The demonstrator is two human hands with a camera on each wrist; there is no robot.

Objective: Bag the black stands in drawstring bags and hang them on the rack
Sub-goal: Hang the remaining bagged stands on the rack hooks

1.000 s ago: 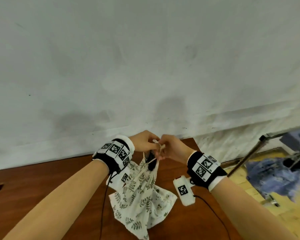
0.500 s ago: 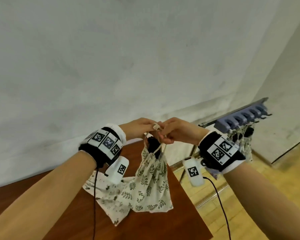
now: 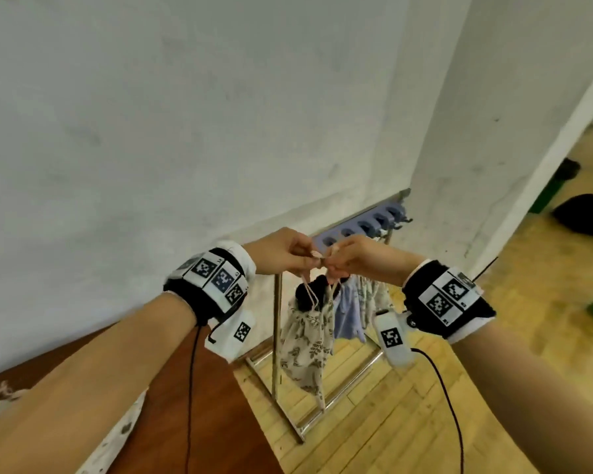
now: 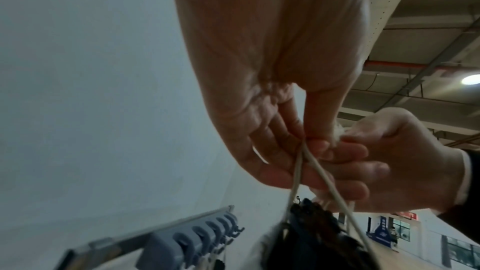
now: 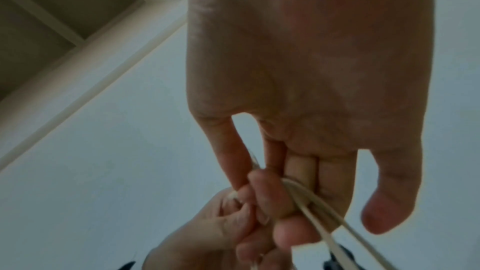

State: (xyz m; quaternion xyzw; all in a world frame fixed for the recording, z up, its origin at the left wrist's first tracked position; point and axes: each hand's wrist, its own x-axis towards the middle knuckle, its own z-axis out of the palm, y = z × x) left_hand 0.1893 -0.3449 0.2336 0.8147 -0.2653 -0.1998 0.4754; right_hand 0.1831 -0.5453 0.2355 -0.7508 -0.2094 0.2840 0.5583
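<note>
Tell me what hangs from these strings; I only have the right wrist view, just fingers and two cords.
Observer: A leaf-print drawstring bag, with the black stand poking out of its mouth.
Operator: Who holds it?
Observer: Both: the left hand and the right hand pinch the cords together above it.
Operator: Is the rack near?
Observer: Its hook rail sits just behind the hands in the head view.
Operator: Anything on it?
Observer: Other bags already hang beneath it.
</note>
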